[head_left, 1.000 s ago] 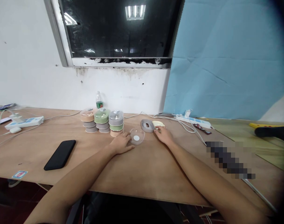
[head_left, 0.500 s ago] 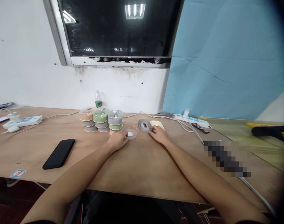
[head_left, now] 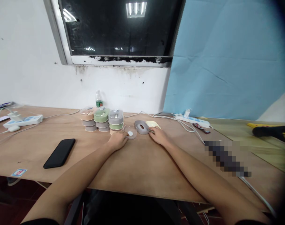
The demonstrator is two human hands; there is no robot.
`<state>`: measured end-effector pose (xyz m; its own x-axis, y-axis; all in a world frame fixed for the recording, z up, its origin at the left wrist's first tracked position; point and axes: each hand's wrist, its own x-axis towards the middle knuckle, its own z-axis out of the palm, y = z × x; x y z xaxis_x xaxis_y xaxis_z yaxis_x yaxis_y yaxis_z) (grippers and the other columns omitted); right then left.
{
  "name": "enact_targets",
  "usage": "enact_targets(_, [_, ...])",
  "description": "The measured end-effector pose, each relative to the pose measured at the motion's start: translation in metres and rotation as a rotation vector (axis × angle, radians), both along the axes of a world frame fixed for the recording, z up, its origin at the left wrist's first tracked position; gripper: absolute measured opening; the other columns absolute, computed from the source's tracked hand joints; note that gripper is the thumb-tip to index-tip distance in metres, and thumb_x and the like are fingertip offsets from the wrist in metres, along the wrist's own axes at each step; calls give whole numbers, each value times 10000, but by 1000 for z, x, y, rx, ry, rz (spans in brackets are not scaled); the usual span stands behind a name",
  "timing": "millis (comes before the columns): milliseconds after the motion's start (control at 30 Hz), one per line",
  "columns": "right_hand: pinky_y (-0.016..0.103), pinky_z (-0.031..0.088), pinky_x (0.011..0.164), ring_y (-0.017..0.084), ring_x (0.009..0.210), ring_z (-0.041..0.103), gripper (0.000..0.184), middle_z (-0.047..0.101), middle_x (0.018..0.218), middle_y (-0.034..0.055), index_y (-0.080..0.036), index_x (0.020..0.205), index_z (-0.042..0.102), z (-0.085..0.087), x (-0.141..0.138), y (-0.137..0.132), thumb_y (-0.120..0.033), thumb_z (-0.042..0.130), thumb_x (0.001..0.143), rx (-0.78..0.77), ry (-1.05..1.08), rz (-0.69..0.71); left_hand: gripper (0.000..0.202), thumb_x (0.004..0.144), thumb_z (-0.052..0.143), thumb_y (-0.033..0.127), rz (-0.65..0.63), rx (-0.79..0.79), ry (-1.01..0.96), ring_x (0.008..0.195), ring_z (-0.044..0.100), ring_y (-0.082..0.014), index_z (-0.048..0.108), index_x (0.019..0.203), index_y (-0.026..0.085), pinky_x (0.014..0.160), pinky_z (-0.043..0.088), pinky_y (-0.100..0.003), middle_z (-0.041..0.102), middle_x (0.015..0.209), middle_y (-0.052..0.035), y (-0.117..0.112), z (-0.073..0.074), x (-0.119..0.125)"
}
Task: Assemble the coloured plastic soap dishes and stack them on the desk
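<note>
My left hand [head_left: 117, 140] rests on the wooden table with its fingers closed at the left rim of a clear plastic lid [head_left: 134, 132] that has a white round spot. My right hand [head_left: 157, 135] has its fingertips closed at the right side of a grey oval container [head_left: 140, 125] with a slot in its middle. Behind those fingers lies a cream-coloured oval piece [head_left: 152, 123], partly hidden by the hand. Left of the lid stand stacked oval boxes: a stack with a peach top [head_left: 87, 113], one with a green top [head_left: 101, 115] and one with a grey top [head_left: 115, 117].
A black phone [head_left: 59, 153] lies at the left on the table [head_left: 142, 165]. A bottle [head_left: 98, 99] stands by the wall. Power strips with white cables lie left [head_left: 27, 122] and right [head_left: 194, 120]. A yellow and black tool [head_left: 272, 131] is far right.
The grey container and the cream-coloured piece have slid left, bringing the grey container up to the clear lid. My right hand has shifted slightly left; my left hand has hardly moved.
</note>
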<state>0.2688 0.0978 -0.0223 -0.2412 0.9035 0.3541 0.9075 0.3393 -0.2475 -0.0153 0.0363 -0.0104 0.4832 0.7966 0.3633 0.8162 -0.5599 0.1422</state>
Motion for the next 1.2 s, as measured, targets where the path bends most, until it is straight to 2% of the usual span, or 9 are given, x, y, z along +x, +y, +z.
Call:
enact_targets(267, [288, 403, 848, 213, 989, 573, 429, 610, 1117, 85, -233, 1203, 586, -5, -1, 0, -447, 540, 834, 26, 8, 23, 288, 884, 448, 256, -51, 1, -2, 1046, 566, -216, 582, 1130, 188, 908, 454, -344, 615, 1104, -88, 0, -1, -1])
enact_targets(433, [278, 403, 861, 193, 984, 582, 331, 625, 1087, 71, -234, 1137, 606, -6, -1, 3, -376, 526, 849, 28, 43, 29, 302, 890, 428, 244, -59, -3, 1, 1066, 552, -210, 577, 1147, 191, 923, 453, -343, 589, 1119, -87, 0, 0, 0])
enact_targets(567, [282, 406, 865, 189, 996, 585, 349, 634, 1090, 68, -245, 1102, 626, -2, -1, 1, -448, 421, 906, 29, 79, 63, 314, 917, 388, 271, -53, -5, -31, 1064, 548, -212, 572, 1158, 191, 930, 452, -353, 555, 1159, -95, -3, 2, 1])
enact_targets(667, [276, 415, 844, 189, 981, 591, 356, 637, 1097, 73, -237, 1108, 627, 1, -2, -2, -454, 434, 901, 25, 88, 59, 316, 929, 371, 294, -47, -16, -48, 1060, 547, -211, 577, 1148, 196, 941, 445, -357, 548, 1158, -95, -3, 1, 1])
enact_targets(800, [268, 419, 814, 190, 940, 599, 323, 643, 1063, 79, -225, 1132, 618, 1, -4, -2, -377, 502, 872, 5, 71, 24, 317, 927, 372, 293, -37, -21, -42, 1063, 548, -209, 574, 1156, 205, 943, 445, -357, 550, 1165, -88, -2, -1, 1])
enact_targets(933, [264, 410, 831, 183, 947, 594, 297, 640, 1054, 74, -224, 1128, 618, 0, -3, -1, -288, 492, 867, 13, 79, 10, 329, 909, 373, 223, -32, -28, -25, 1072, 550, -210, 567, 1175, 207, 941, 446, -357, 563, 1171, -82, 0, -2, 0])
enact_targets(1100, [253, 413, 778, 174, 894, 598, 311, 653, 1007, 60, -235, 1026, 650, 2, -1, -1, -437, 457, 890, 15, 90, 70, 340, 894, 374, 184, -12, -8, -11, 1064, 556, -208, 571, 1172, 191, 926, 454, -347, 573, 1154, -96, 0, -2, -1])
enact_targets(1200, [247, 406, 764, 168, 884, 597, 300, 660, 981, 52, -231, 966, 654, 4, -1, -2, -447, 461, 887, 27, 86, 79, 317, 893, 402, 214, -4, -8, 9, 1070, 555, -218, 576, 1156, 190, 931, 449, -359, 592, 1116, -98, 1, -2, -1])
